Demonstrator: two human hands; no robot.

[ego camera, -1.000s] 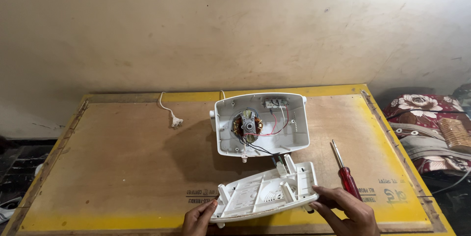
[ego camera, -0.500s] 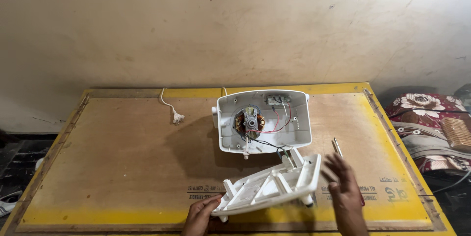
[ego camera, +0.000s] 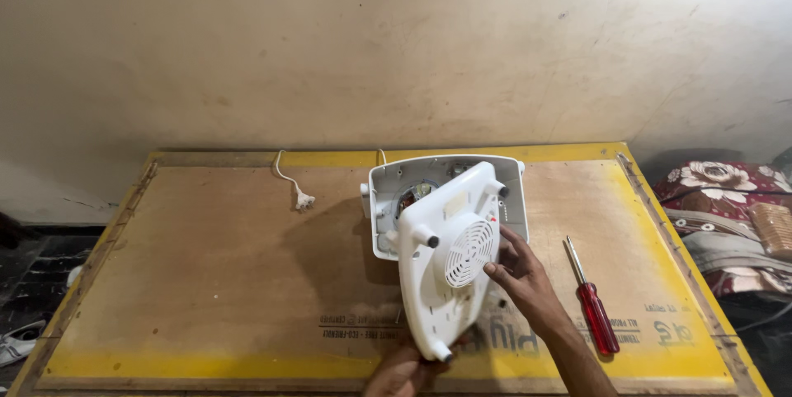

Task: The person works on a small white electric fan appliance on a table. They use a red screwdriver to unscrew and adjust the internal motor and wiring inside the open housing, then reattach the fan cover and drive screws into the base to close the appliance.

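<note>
Tilting on edge over the open housing point(ego camera: 388, 199), the white vented cover point(ego camera: 450, 261) is gripped below by the left hand point(ego camera: 404, 371), steadied by right-hand fingertips point(ego camera: 495, 267); its long axis runs toward the wall.

Your right hand point(ego camera: 518, 269) is bare, with no glove, ring or watch, and the forearm behind it carries no sleeve down to the frame's edge. Your left hand point(ego camera: 402, 371) is likewise bare, only its fingers and knuckles showing.
</note>
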